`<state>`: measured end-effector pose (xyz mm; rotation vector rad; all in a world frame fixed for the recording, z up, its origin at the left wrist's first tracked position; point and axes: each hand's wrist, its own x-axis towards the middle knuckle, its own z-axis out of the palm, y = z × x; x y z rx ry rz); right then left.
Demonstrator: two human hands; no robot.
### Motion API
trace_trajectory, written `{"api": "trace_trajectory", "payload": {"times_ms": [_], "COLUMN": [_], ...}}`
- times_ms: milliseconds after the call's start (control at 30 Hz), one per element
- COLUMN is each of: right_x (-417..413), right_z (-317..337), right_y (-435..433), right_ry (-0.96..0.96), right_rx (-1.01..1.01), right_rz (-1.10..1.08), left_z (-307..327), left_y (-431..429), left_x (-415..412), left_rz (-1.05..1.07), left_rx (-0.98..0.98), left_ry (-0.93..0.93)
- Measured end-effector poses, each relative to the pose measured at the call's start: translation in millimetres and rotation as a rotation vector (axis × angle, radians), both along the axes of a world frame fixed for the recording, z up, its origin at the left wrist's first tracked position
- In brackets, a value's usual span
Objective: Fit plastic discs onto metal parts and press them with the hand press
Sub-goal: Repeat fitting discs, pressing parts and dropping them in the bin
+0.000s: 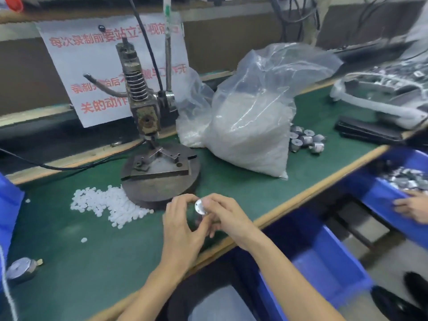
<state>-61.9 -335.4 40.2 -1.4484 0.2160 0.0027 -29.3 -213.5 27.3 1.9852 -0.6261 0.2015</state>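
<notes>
While the right hand [223, 216] clasps a round metal part [201, 206] between thumb and fingers, the left hand [183, 218] curls its forefinger and thumb onto the part's face, which reads as the fitting step; whether a disc already sits under those fingertips cannot be told. The part is held just above the green bench mat [69, 251], close to the base of the hand press [148, 126] at eleven o'clock from the hands. Next, I judge, it must be seated squarely on the fixture plate [162, 165] under the ram, with one hand freed for the lever [168, 61]. By count: one press, one part in hand, one spare part [20, 271] at eight o'clock, roughly nine clustered parts [305, 140] at two o'clock, two plastic bags [250, 126] at one o'clock, and a heap of white discs [108, 202] at nine o'clock (far too many to count).
</notes>
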Motion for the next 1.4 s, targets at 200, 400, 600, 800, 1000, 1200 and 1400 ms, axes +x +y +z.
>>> {"api": "trace_trajectory", "payload": {"times_ms": [200,400,600,800,1000,1200,1400], "right_x": [-73.5,-136.0,-155.1,-149.7,-155.6,-145.0,-102.3], "right_z": [-31.6,-101.1,-220.9,-268.6,-276.1,-234.5,-118.1], "right_y": [-43.2,-80.0,-98.1,-97.9,-99.8,-106.0,-111.2], "right_ry": [0.111,0.337,0.858,1.014,1.03,0.85,0.248], "right_rx": [0.138,0.169,-0.244,-0.633,-0.606,-0.652,-0.695], "right_rz": [-0.148,-0.341,-0.538,-0.17,-0.235,-0.456,-0.865], "left_z": [-10.0,-18.1,-19.0,-18.2,-17.7,-14.0,2.2], "left_y": [-35.9,-49.7,-53.8,-52.7,-50.0,-46.3,-19.5], "left_x": [-45.1,-57.5,-59.5,-59.0,-56.6,-50.9,-33.5], "left_rz": [-0.386,-0.446,-0.443,-0.453,-0.458,-0.439,-0.311], "left_rx": [0.166,0.346,0.361,0.358,0.346,0.264,0.176], "left_ry": [0.084,-0.031,-0.001,0.047,0.056,0.112,0.234]}}
